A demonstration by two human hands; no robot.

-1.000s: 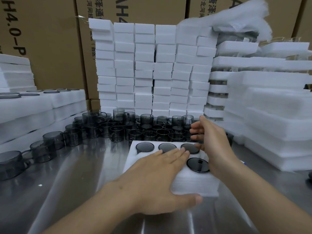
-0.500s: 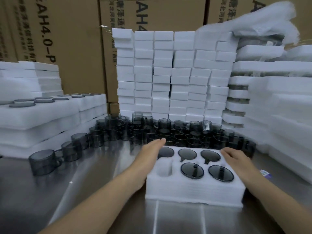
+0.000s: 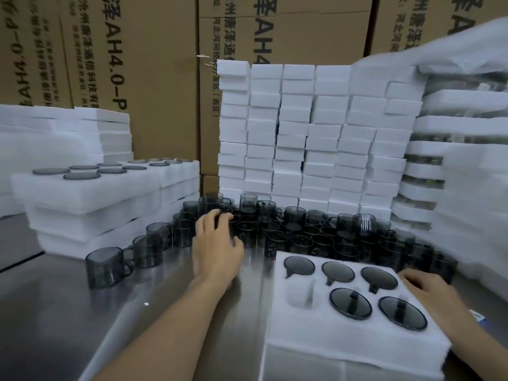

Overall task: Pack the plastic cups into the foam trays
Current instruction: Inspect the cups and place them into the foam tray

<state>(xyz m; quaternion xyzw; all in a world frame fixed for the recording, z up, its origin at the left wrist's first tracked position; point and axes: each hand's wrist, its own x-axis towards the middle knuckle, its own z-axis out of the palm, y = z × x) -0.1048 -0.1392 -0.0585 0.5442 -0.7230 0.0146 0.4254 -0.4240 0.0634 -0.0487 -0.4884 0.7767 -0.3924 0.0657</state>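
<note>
Foam tray (image 3: pixel 354 350) holding five cups (image 3: pixel 350 303), one pocket (image 3: pixel 298 294) empty, left hand (image 3: pixel 217 243) spread over loose cups (image 3: pixel 291 232), right hand (image 3: pixel 428 287) flat on tray

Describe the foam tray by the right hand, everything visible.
The tray is a thick white foam block, lying flat on the steel table. Its top has six round pockets in two rows: five hold dark translucent cups, the near-left pocket is empty. The right hand rests on its right edge.

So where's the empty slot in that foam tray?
In the head view, lower right: the empty slot sits at the left end of the near row of the foam tray, just left of a packed cup.
</note>
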